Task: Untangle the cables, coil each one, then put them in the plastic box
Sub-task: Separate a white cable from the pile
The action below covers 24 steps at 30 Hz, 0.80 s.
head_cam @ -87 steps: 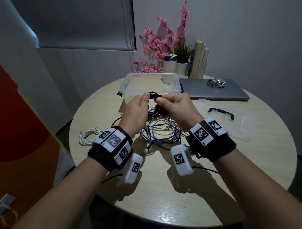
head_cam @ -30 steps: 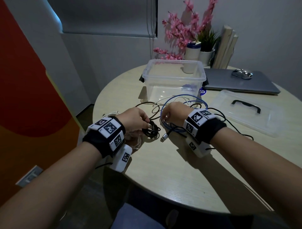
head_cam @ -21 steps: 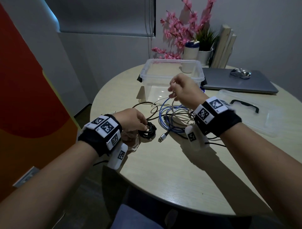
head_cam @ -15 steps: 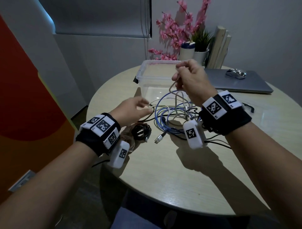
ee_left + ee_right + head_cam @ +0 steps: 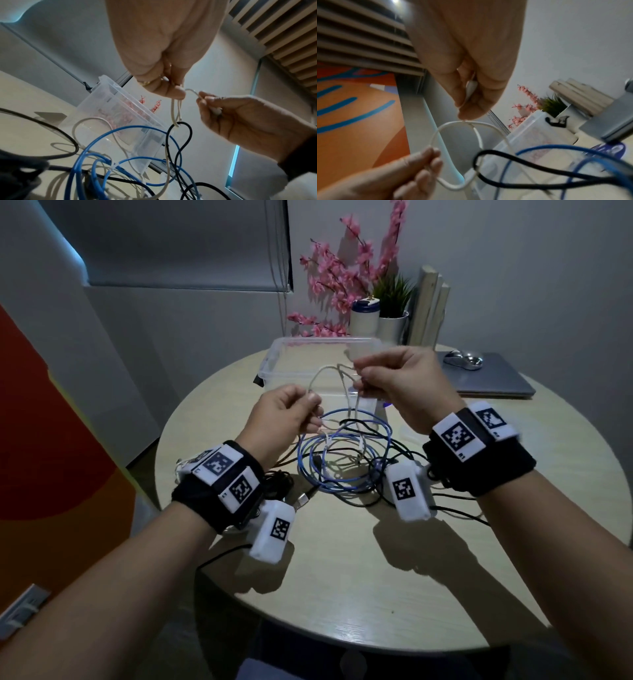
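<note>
Both hands hold one white cable (image 5: pixel 320 371) up above the tangle. My left hand (image 5: pixel 310 402) pinches it on the left, and in the left wrist view my left hand (image 5: pixel 178 89) has the white cable (image 5: pixel 173 115) hanging down, hooked through a black cable (image 5: pixel 181 124). My right hand (image 5: pixel 358 378) pinches the cable's other part; in the right wrist view my right hand (image 5: pixel 467 106) grips its white plug (image 5: pixel 471 88). A blue cable (image 5: pixel 342 463) and black cables (image 5: pixel 400 446) lie tangled on the table. The clear plastic box (image 5: pixel 274 361) stands open behind the hands.
A coiled black cable (image 5: pixel 279 477) lies by my left wrist. A closed laptop (image 5: pixel 493 381) with a mouse (image 5: pixel 462 359) sits at the back right. A cup (image 5: pixel 364 320), a potted plant (image 5: pixel 394 313) and pink flowers (image 5: pixel 342 278) stand behind the box.
My left hand has let go of the coiled black cable, risen and taken hold of the white cable. My right hand has lifted the white cable up from the tangle.
</note>
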Tool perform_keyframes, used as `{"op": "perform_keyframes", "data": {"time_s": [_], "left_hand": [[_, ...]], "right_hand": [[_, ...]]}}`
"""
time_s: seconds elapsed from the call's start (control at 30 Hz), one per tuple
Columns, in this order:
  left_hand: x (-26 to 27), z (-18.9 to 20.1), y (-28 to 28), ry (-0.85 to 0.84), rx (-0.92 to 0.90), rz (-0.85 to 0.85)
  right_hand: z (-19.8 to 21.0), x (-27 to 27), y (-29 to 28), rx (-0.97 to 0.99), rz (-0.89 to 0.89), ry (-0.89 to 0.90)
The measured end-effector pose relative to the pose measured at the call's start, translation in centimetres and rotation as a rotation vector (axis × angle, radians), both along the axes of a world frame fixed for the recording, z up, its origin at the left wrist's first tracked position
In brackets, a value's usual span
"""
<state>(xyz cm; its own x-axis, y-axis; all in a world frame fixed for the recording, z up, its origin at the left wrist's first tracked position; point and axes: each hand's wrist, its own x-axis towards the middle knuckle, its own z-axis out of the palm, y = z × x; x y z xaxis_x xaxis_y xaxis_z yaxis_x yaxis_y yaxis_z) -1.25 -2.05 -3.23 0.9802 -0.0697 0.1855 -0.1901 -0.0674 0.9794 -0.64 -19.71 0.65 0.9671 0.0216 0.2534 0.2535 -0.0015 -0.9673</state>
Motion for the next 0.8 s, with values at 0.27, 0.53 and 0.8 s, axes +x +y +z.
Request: {"op": "perform_keyframes", "data": {"time_s": [0.27, 0.53, 0.8], "left_hand": [[1.1, 1.1, 0.1, -0.143, -0.111, 0.116], [1.1, 2.5, -0.7, -0.134, -0.207, 0.050], [0.7, 1.7, 0.0, 0.153, 0.084, 0.041]], "right_hand": [[-3.4, 1.1, -2.5, -0.593, -0.232, 0.112], [-3.7, 0.2, -1.8, -0.651, -0.036, -0.024], [-3.0, 0.8, -3.3, -0.711, -0.321, -0.038]]}}
